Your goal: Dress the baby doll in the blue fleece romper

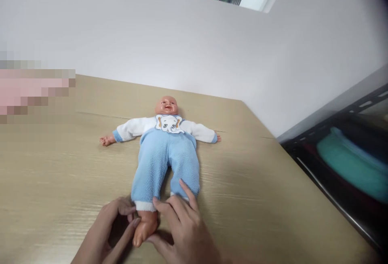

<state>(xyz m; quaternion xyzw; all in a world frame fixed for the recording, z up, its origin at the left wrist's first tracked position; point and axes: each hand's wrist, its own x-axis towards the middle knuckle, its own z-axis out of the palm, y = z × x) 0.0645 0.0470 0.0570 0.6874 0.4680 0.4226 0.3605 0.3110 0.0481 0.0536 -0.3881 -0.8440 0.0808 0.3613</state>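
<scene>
Head view, looking down over my own hands: a plastic baby doll in a fleecy blue romper with white sleeves and an elephant bib (166, 151) lies on its back on the pale wood-grain tabletop (60, 175), head pointing away from me, arms flung out to either side. My left hand (104, 235) curls round the doll's bare foot (145, 227), thumb and fingertips pinching near the toes, just below the white cuff of the trouser leg. My right hand (184, 231) lies spread over the other leg, one finger laid up along the blue fleece and the rest resting at the hem; that foot is hidden under my palm. Lying flat and splayed, the doll stays steady, so both legs come within easy reach at the near side.

Beyond my fingertips the board runs on to a plain white wall (182, 53). Off to my right the table edge slants away, and past it sits a dark metal rack with a teal bundle (351, 163). To my left there is wide bare board, with a blurred pinkish patch far off.
</scene>
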